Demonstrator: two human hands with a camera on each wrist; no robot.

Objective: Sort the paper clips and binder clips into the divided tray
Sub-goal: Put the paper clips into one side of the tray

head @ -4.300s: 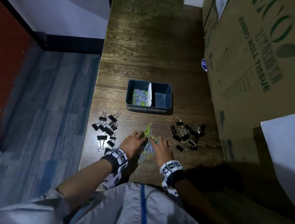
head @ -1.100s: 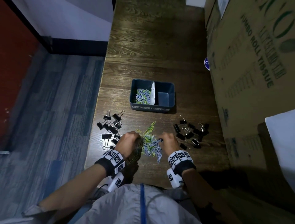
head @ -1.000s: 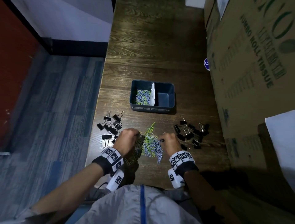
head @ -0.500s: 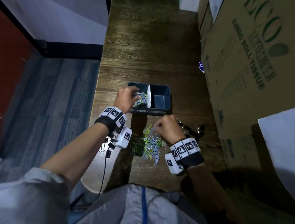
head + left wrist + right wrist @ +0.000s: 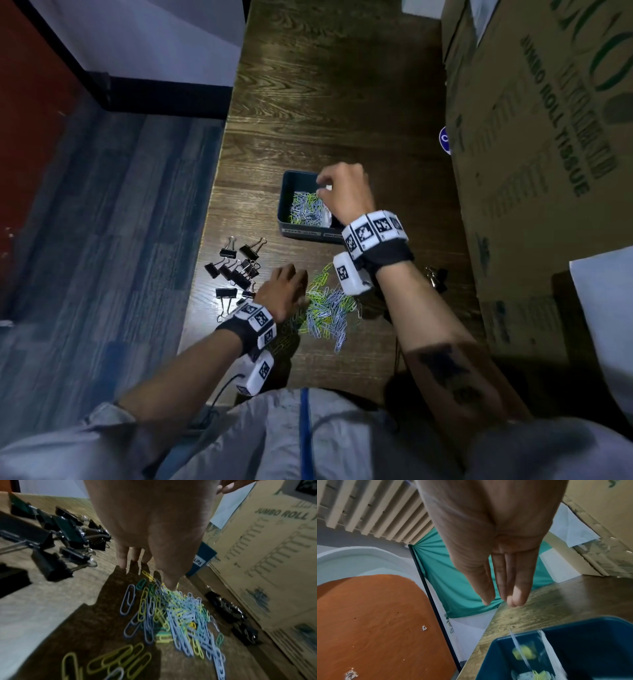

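Two hands at work, head view first: right hand (image 5: 346,192) up over divided tray (image 5: 286,202), fingertips bunched above its left compartment, where blue and yellow-green paper clips (image 5: 306,209) already lie; white divider mostly hidden under that hand, right compartment out of sight. Left hand (image 5: 282,291) low on wooden table (image 5: 308,102), at 9 o'clock of loose paper clip pile (image 5: 329,311), fingers bent down toward pile's near edge. Tray at 12 o'clock from pile; left hand plainly nearer to pile. Black binder clips (image 5: 236,270) in a cluster at 10 o'clock of left hand, more of them glimpsed at 3 o'clock past right forearm, none in tray that can be seen. Left wrist view: fingers (image 5: 122,557) pointing down and fairly straight, thumb tip touching top of paper clips heap (image 5: 180,614), nothing pinched yet by the look of it; clips tangled, long axes every which way, thin wire shapes in light blue, yellow, a few green. Binder clips to 10 o'clock, handles splayed. Right wrist view: fingers (image 5: 517,585) straight and close together, holding nothing, tray below at 5 o'clock; blurred clips appear mid-fall into it. Next grab probably left hand's, a pinch from pile's top.
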